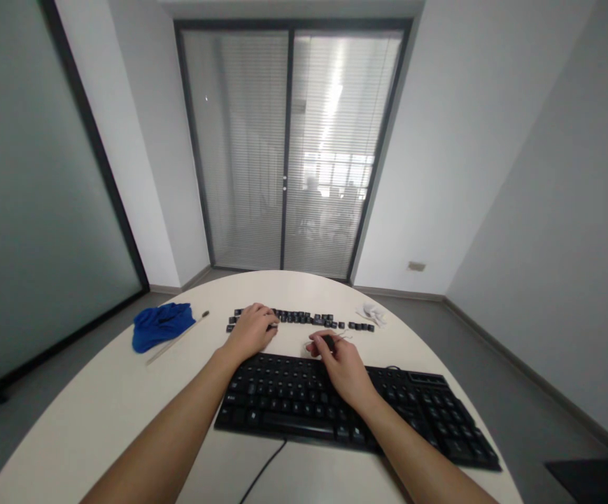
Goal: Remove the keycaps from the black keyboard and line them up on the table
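Note:
A black keyboard [298, 425] lies in front of me, with some key positions in its upper part showing bare. Beyond it, loose black keycaps [296, 317] stand in rows on the table. My left hand [252, 329] reaches over the left end of those rows, fingers bent and closed around a dark keycap [272, 326]. Just above the keyboard's top edge, my right hand [339, 360] is closed on a small black-handled keycap puller [329, 342]. Thin wires stick out from it beside the fingers. My right forearm hides part of the keyboard.
On the round pale table [178, 399], a blue cloth [163, 326] lies left beside a thin wooden-handled brush [178, 338]. Crumpled white tissue [371, 313] sits at the far right. A black cable [262, 470] runs off the near edge. Glass doors [287, 154] stand beyond.

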